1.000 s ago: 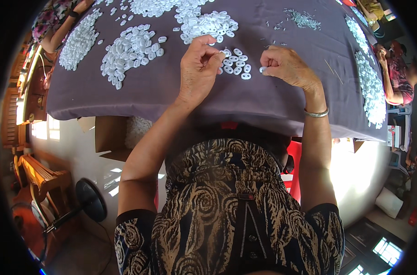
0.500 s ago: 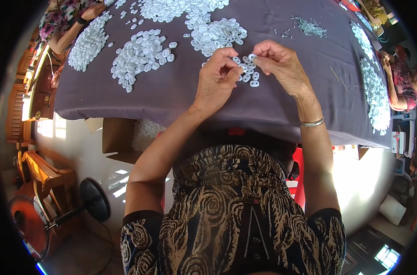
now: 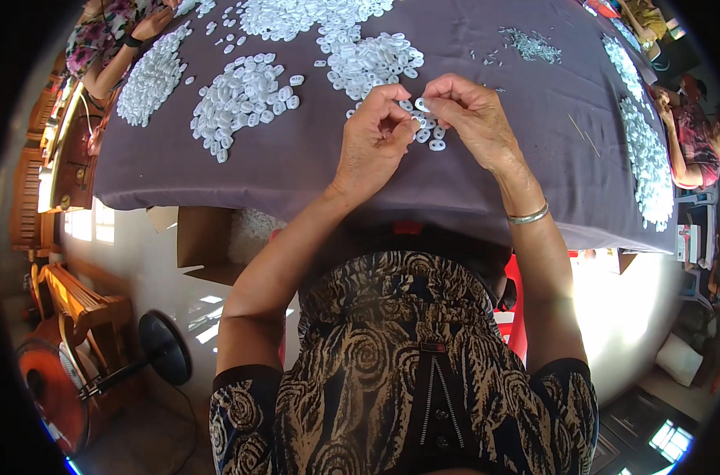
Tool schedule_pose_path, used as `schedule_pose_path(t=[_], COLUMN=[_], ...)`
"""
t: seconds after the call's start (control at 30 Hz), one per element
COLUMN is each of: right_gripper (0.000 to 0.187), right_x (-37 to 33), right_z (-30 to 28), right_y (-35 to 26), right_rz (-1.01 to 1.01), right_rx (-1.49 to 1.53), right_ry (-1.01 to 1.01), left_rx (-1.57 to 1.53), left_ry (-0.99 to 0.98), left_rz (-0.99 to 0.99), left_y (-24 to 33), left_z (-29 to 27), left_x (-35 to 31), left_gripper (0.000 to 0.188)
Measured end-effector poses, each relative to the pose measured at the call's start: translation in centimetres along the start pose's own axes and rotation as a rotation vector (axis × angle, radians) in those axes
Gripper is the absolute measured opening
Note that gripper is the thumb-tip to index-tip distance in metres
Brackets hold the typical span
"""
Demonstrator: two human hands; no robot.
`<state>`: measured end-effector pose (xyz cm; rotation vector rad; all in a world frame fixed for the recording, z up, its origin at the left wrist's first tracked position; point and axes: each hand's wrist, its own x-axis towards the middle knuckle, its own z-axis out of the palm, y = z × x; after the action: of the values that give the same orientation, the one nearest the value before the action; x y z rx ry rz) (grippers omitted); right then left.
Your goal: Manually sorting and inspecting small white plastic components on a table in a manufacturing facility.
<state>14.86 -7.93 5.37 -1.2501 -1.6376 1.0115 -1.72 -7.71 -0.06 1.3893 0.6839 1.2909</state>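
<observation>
My left hand (image 3: 376, 131) is closed just above the grey tablecloth, its thumb and fingertips pinched together on something too small to make out. My right hand (image 3: 469, 115) pinches a small white oval plastic piece (image 3: 421, 104) between thumb and forefinger, close to the left hand's fingertips. Below and between the hands lie several loose white two-holed oval pieces (image 3: 437, 145) on the cloth. Directly beyond them is a large heap of the same white pieces (image 3: 368, 59). A smaller heap (image 3: 237, 99) of white pieces spreads to the left.
The grey-covered table (image 3: 518, 142) also bears a scatter of small metal pins (image 3: 534, 46) and two thin sticks (image 3: 583, 134). Co-workers' hands (image 3: 150, 24) work at the far left and right, by more white piles (image 3: 645, 158). A cardboard box (image 3: 205, 237) sits under the front edge.
My right hand has moved left with its white piece, nearer to my left hand. The left hand has barely moved. A co-worker's hand at the far left has shifted.
</observation>
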Motion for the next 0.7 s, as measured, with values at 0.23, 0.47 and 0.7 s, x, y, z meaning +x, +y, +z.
schedule_pose_path(t=[0.23, 0.47, 0.7], right_gripper=[0.008, 0.005, 0.004], right_x=[0.08, -0.02, -0.04], right_z=[-0.03, 0.28, 0.68], right_y=[0.45, 0.22, 0.9], right_rz=[-0.038, -0.054, -0.062], right_rx=[-0.003, -0.052, -0.004], right_ry=[-0.003, -0.036, -0.061], left_rx=[0.013, 0.018, 0.006], left_ry=[0.004, 0.016, 0.042], left_rz=[0.004, 0.006, -0.013], left_y=[-0.1, -0.08, 0.01], left_z=[-0.01, -0.07, -0.07], left_x=[0.0, 0.02, 0.05], left_gripper=[0.031, 0.031, 0.031])
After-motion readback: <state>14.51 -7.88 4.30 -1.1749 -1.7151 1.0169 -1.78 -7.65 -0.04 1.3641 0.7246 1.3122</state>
